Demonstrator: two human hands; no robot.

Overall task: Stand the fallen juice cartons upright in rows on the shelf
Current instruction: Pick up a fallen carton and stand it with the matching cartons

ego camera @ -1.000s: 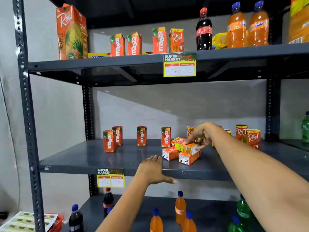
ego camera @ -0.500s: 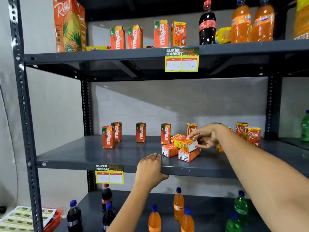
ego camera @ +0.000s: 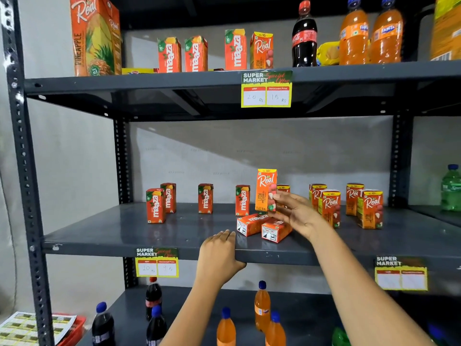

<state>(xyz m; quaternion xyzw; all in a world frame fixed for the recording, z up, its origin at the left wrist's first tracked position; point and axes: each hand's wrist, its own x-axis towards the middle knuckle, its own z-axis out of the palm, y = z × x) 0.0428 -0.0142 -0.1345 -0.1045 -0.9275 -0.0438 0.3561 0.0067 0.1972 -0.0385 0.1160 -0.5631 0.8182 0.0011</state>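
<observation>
Two cartons (ego camera: 264,227) are lying flat near the front edge of the middle shelf (ego camera: 124,236), touching one another, just right of where the left hand (ego camera: 219,255) is gripping that edge. That hand is curled over the shelf lip, fingers on top and thumb beneath, holding no carton; it appears to be steadying the person.

The right hand (ego camera: 295,212) is clamped on a lychee carton (ego camera: 266,189), pinching its lower right side between thumb and fingers. This carton is being held upright, clear of the shelf surface, directly above the two flat ones. Whether its base is touching anything cannot be told.

Standing stock: four mango cartons (ego camera: 205,198) are spaced along the rear and left of the shelf, and a group of lychee cartons (ego camera: 349,204) is standing toward the right rear, partly behind the right hand. One more is showing behind the lifted carton.

Step in hand, by judgement: one fallen carton is turned upright and is awaiting placement. The task looks partly done, with two cartons not yet stood.

The next move calls for setting the held carton down flat on its base beside the lychee group, in line with its neighbours, then releasing without knocking them. The risk lies in the crowded right rear, where the forearm is passing close to standing cartons.
</observation>
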